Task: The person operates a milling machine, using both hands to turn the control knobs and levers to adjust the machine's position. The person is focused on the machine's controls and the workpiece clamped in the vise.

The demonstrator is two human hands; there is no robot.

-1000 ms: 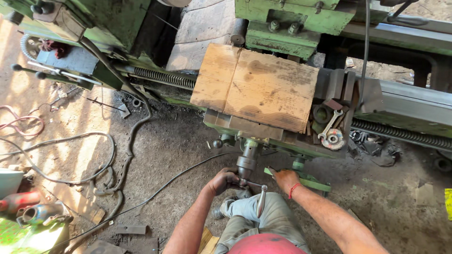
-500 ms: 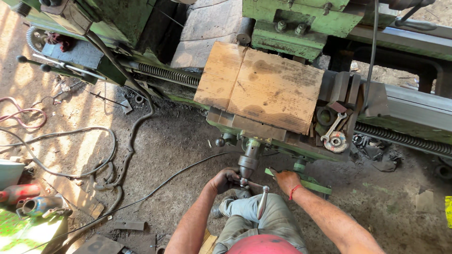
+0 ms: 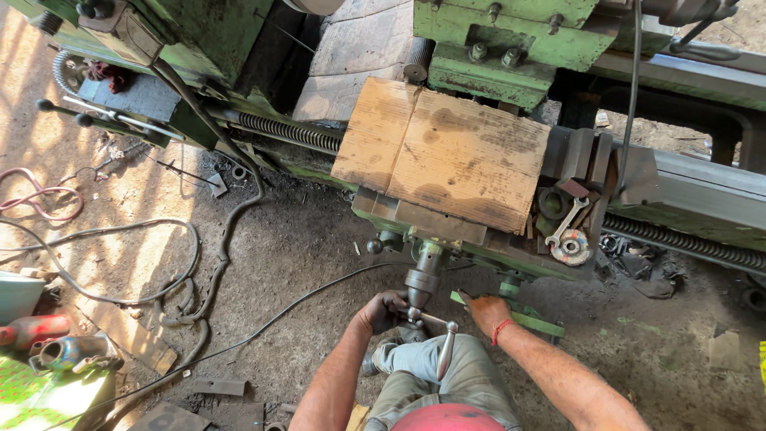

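I look down on a big green lathe. My left hand (image 3: 381, 310) is wrapped around one arm of the metal crank handle (image 3: 441, 345) that sticks out from the carriage front below a grey shaft (image 3: 423, 279). My right hand (image 3: 488, 311) rests on a green bar (image 3: 527, 319) just right of the crank, fingers closed over its end; a red thread circles that wrist. Another handle arm with a ball end hangs down between my knees.
Wooden boards (image 3: 443, 160) cover the carriage top. A wrench (image 3: 565, 223) and a round disc (image 3: 571, 247) lie to their right. The lead screw (image 3: 287, 132) runs left. Cables (image 3: 152, 279) loop over the dirt floor, with a red tool (image 3: 36, 331) at the lower left.
The view has drifted a little, shifting the machine slightly right. Both hands stay at the crank and green bar with barely any movement.
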